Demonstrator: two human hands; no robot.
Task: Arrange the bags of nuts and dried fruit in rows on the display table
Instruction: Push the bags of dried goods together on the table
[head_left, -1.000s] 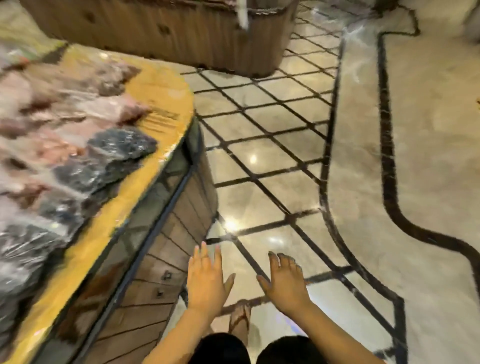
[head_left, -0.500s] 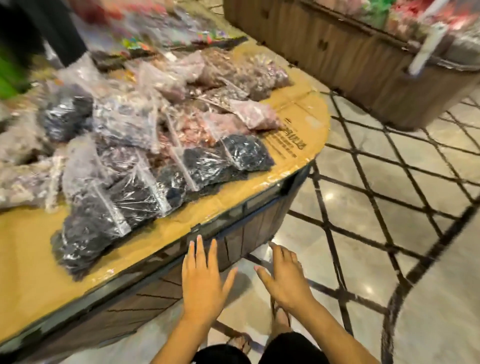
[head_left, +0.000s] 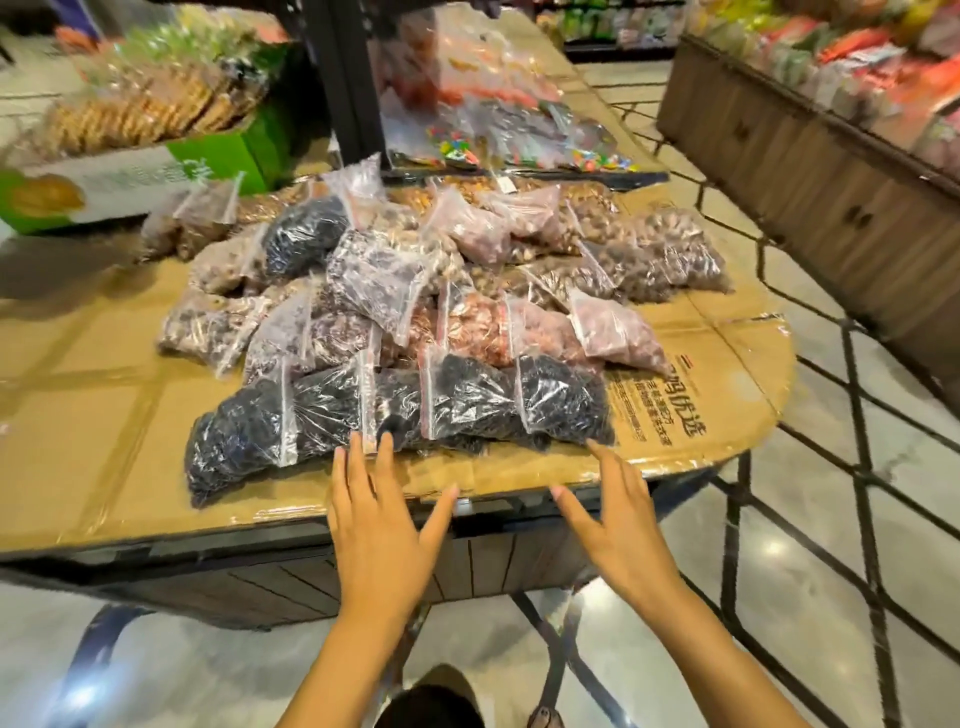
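Observation:
A heap of clear zip bags lies on the cardboard-covered display table (head_left: 701, 431). The front row holds several bags of dark dried fruit (head_left: 467, 400), overlapping left to right. Behind them lie pinkish nut bags (head_left: 613, 332) and brown nut bags (head_left: 670, 254), piled loosely. My left hand (head_left: 382, 525) is open, palm down, its fingertips at the lower edge of a dark bag. To its right my right hand (head_left: 618, 519) hovers open over the table's front edge, just short of the rightmost dark bag. Neither hand holds anything.
A green-and-white carton (head_left: 130, 182) of biscuits stands at the back left. A black post (head_left: 343, 78) rises behind the heap, with candy bags (head_left: 519, 135) beyond it. A wooden display counter (head_left: 810, 176) stands at right across a tiled aisle.
The view has swung from the floor up to the table. Both open hands have moved forward from below the table edge to the front row of dark bags.

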